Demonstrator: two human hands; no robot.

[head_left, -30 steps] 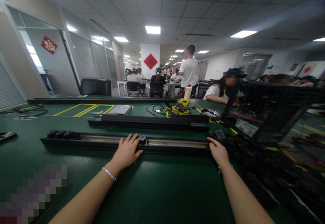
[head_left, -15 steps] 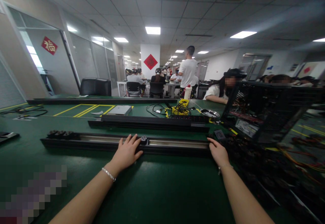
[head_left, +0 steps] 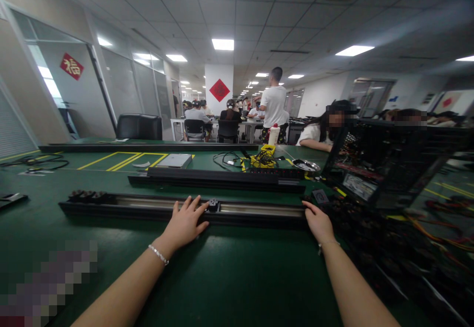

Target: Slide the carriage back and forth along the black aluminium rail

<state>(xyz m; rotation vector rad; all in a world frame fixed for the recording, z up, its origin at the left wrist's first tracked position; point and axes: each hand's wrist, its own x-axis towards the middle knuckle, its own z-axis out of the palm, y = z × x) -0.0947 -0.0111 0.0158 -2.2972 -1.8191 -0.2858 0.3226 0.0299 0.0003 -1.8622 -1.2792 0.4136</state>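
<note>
Resting flat and open on the green table point(head_left: 229, 277), the left hand point(head_left: 184, 223) spreads its fingers over the near edge of a long black rail point(head_left: 148, 207), beside a small black slider point(head_left: 213, 203), likely to steady it. The right hand point(head_left: 318, 222), loosely open, presses the rail's right end. Beyond lies a second rail point(head_left: 218, 179), then a computer case point(head_left: 385, 161).

Bare green mat point(head_left: 229, 272) free near side; black rail point(head_left: 259, 209) bars front, computer case point(head_left: 385, 161) right.
</note>
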